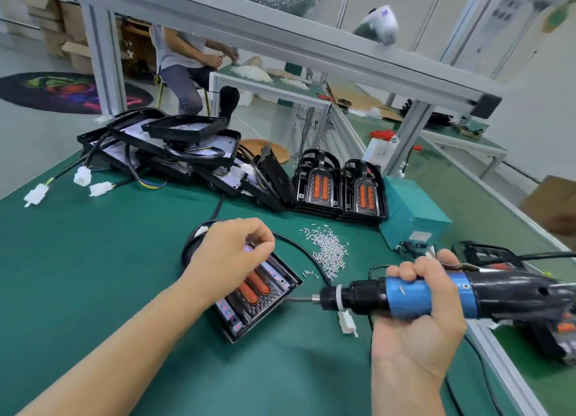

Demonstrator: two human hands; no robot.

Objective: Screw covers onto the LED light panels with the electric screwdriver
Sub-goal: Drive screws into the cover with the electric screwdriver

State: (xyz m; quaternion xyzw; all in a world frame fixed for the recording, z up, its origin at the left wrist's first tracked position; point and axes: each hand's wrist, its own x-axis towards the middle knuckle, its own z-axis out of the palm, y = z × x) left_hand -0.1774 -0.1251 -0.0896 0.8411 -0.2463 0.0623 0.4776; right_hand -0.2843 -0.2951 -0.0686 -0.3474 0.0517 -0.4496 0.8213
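An LED light panel (265,297) with a black cover and two orange strips lies on the green mat in front of me. My left hand (230,256) rests over its far end, fingers curled and pinched together above the cover; what they pinch is too small to see. My right hand (417,306) grips the blue-and-black electric screwdriver (405,294), held level, its bit tip (296,298) at the panel's right edge. A pile of small silver screws (330,250) lies just beyond the panel.
Two stacks of covered panels (339,188) stand behind the screws, beside a teal power supply box (411,213). A heap of black housings with cables and white connectors (174,147) fills the back left. A loose white connector (347,322) lies under the screwdriver. A person sits at a far table.
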